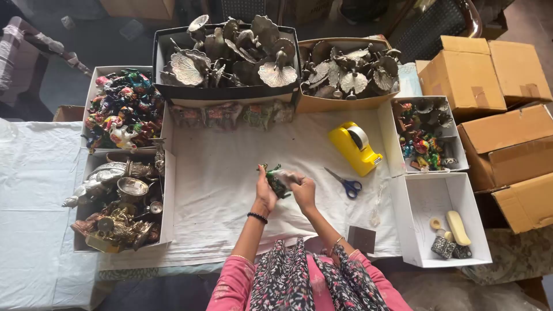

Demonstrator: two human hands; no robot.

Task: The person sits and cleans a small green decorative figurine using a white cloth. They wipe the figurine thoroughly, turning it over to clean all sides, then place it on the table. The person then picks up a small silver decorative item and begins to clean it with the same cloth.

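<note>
Head view, the only 1. At the centre of the frame the left hand and the right hand meet over a white cloth and close together on a small green figurine; the left fingers grip its lower part, the right fingers press on its right side, where something pale, perhaps tape or wrapping, shows. The figurine is lifted clear of the cloth, touching only the 2 hands.

Just right of the hands lie blue-handled scissors, and above them a yellow tape dispenser. At the upper centre, a black box is piled with silver metal leaf-shaped pieces, and a tan box beside it holds more. At the left, 1 white box holds painted figurines and another below it holds silver and brass pieces. At the right, 1 white box carries mixed small ornaments, and a lower one is nearly bare except for a few small objects in its corner. Cardboard cartons stack at the far right.

Risk, as I judge it: the figurine looks thin and spiky, so a loose pinch could let it slip onto the cloth or toward the scissors, and hard pressure from the right fingers could bend a projecting part. The scissors' blades point toward the right hand.
</note>
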